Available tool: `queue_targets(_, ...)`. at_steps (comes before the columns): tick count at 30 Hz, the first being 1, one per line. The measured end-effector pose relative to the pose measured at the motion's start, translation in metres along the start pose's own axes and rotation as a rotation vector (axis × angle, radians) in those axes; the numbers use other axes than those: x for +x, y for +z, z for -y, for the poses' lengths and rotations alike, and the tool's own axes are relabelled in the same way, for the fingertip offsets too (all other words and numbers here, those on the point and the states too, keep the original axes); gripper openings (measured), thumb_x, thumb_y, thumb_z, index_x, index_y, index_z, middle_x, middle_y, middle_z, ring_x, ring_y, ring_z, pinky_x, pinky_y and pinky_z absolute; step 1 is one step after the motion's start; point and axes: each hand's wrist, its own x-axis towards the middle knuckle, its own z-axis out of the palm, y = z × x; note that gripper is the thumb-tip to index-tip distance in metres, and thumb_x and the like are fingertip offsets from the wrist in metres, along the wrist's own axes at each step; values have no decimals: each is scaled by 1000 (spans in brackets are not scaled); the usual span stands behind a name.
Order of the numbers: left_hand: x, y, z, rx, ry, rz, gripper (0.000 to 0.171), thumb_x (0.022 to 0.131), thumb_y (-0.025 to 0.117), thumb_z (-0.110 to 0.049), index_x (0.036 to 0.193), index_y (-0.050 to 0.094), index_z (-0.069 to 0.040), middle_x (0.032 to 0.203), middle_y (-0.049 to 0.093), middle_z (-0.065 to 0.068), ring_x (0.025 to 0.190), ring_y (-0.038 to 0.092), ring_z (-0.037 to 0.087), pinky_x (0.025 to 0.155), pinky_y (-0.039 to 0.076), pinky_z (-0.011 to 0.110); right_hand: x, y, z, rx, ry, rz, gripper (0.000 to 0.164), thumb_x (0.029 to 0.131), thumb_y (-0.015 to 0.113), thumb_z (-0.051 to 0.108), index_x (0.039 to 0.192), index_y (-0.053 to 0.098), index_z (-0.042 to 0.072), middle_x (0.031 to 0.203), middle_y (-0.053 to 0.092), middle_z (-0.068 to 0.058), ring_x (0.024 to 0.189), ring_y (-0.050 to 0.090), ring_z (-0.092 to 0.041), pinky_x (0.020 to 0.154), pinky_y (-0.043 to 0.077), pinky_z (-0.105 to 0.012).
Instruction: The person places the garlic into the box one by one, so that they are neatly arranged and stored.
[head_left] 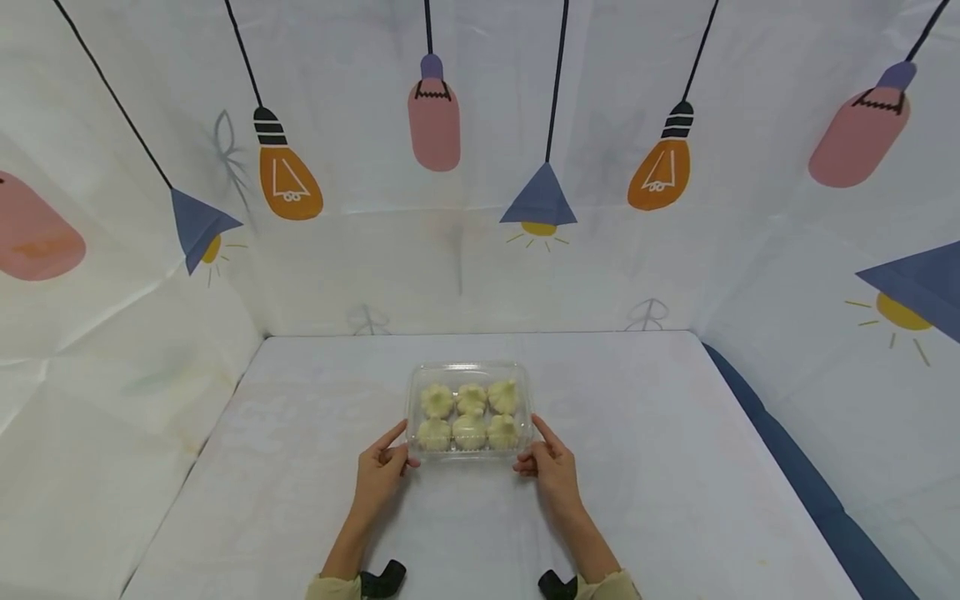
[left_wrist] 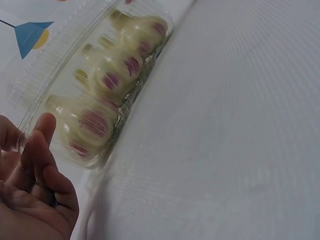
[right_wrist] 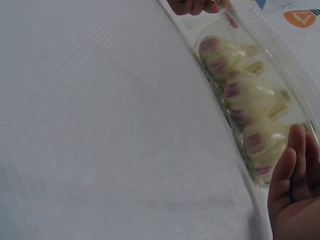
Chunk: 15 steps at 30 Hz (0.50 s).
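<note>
A clear plastic box (head_left: 468, 367) with its lid down lies in front of me toward the far part of the white table. Several pale yellow garlic bulbs (head_left: 470, 432) sit inside in two rows; the wrist views show purple patches (left_wrist: 94, 122) on their sides and short stems on top. My left hand (head_left: 381, 472) holds the box's left side near the front corner, index finger along the side. On the opposite side my right hand (head_left: 553, 473) holds the right front corner the same way. In the right wrist view its fingers (right_wrist: 298, 160) overlap the box's end.
White table (head_left: 675, 467) lies around the box. Behind it stands a white cloth wall (head_left: 480, 283) printed with lamps and bulbs, with similar cloth at left and right. Dark blue fabric (head_left: 795, 467) runs along the right table edge. A dark strap (head_left: 384, 578) sits at my left wrist.
</note>
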Motion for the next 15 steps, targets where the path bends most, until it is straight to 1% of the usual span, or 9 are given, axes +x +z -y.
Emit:
queue_targets(2,0,0,6,10,19,-12,40,92,54,12,132,55,8,68,65,22,59,63,19,53,50,24,0,-1,-2,-18,4,-5,55,91,48,-6,144,46,8,75,64,-14,64,65,-19,62,55,-29)
queue_targets(4,0,0,7,18,31,-17,39,92,54,12,131,55,8,70,64,23,60,63,20,55,52,25,1,-3,-3,-46,-3,1,55,91,48,-5,143,48,9,77,65,-15,66,64,-19,63,55,-30)
queue_targets(6,-1,1,-1,28,27,-16,39,92,53,12,131,54,10,71,63,23,60,62,22,56,52,27,3,-5,-3,-93,-25,14,53,91,48,-5,143,49,9,78,66,-16,67,64,-20,62,55,-30)
queue_targets(8,-2,2,-12,55,11,-9,39,93,53,10,132,53,10,71,64,22,62,61,27,57,51,29,5,-7,-2,-134,-42,24,51,93,49,-4,142,49,9,79,67,-16,68,63,-21,62,54,-29)
queue_targets(9,-2,2,-17,67,3,-5,40,93,52,10,132,53,10,72,64,22,63,61,29,57,51,29,4,-8,3,-146,-44,38,51,93,48,-4,143,48,8,80,67,-18,69,64,-23,63,54,-30)
queue_targets(11,-3,4,-26,93,0,4,40,93,52,9,133,52,9,72,63,21,66,61,37,57,51,31,6,-10,6,-163,-44,56,50,95,49,-3,144,47,7,81,68,-18,71,65,-26,65,55,-31)
queue_targets(13,-3,4,-26,109,3,10,40,93,52,8,134,53,8,73,63,20,69,60,43,57,51,31,5,-12,7,-164,-37,62,50,95,49,-4,144,46,6,81,68,-19,72,66,-26,66,55,-31)
queue_targets(15,-5,5,-23,107,13,13,40,93,52,9,134,53,8,73,63,21,71,61,45,58,52,31,2,-13,7,-155,-33,62,49,96,50,-4,144,46,5,80,68,-18,72,66,-24,66,55,-31)
